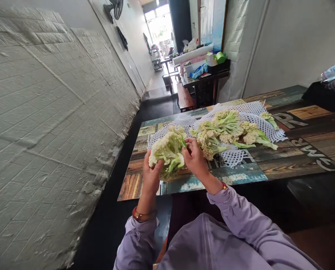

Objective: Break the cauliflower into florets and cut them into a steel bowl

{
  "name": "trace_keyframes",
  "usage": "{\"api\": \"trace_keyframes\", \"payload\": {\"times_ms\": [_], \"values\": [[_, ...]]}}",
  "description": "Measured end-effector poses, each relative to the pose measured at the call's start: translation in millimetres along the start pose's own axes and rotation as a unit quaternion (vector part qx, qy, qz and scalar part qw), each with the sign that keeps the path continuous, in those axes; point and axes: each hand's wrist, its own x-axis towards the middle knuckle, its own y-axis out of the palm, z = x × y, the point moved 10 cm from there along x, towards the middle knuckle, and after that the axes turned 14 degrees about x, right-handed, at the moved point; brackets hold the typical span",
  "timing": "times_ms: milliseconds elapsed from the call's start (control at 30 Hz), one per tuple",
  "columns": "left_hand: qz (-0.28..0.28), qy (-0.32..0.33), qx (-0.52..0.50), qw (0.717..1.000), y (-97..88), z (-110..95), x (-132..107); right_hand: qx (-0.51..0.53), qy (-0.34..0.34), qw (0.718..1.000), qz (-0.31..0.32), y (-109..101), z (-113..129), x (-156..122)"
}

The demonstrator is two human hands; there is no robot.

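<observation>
I see the left hand [151,174] clasped round a cauliflower [167,148], thumb on its near side; the right hand [196,160] pinches a green leaf [183,141] at the cauliflower's right side; whether leaf and stem are joined, I cannot tell; all this at the near left of the table [282,162]; just right, florets [226,125] on white net [252,108]; beyond, a bench [185,96]; far left, a wall [43,131].

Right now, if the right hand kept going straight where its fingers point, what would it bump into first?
Most likely the cauliflower piece in the left hand. The right hand's fingertips are right beside it, though exact depth is hard to judge.
</observation>
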Motion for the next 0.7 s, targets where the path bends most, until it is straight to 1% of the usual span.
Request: {"api": "trace_keyframes", "payload": {"times_ms": [67,133,200,233,300,367,433,467,533,633,700], "values": [[-0.071,0.02,0.027,0.997,-18.9,1,3,-0.005,-0.019,1.0,0.025,16,2,9],[-0.137,0.06,0.067,0.986,-34.7,0,7,-0.013,-0.025,0.999,0.038,30,-6,21],[-0.175,0.106,0.103,0.973,-40.1,0,11,-0.031,-0.017,0.999,0.036,38,-22,34],[-0.18,0.117,0.117,0.97,-38.7,5,12,-0.039,-0.007,0.999,0.034,40,-33,40],[-0.168,0.109,0.13,0.971,-31.8,21,15,-0.043,0.02,0.998,0.046,43,-55,49],[-0.132,0.092,0.129,0.978,-22.5,38,16,-0.057,0.04,0.995,0.074,44,-71,54],[-0.09,0.107,0.125,0.982,-14.4,42,14,-0.101,0.036,0.989,0.098,42,-76,55],[-0.072,0.118,0.122,0.983,-12.0,40,12,-0.13,0.027,0.986,0.105,41,-75,55],[-0.055,0.136,0.126,0.981,-11.5,26,9,-0.177,0.002,0.979,0.105,39,-69,54],[-0.083,0.17,0.172,0.967,-15.5,-10,9,-0.21,-0.018,0.974,0.084,38,-65,50],[-0.082,0.201,0.223,0.95,-8.2,-33,11,-0.214,-0.023,0.973,0.079,38,-66,48]]}}
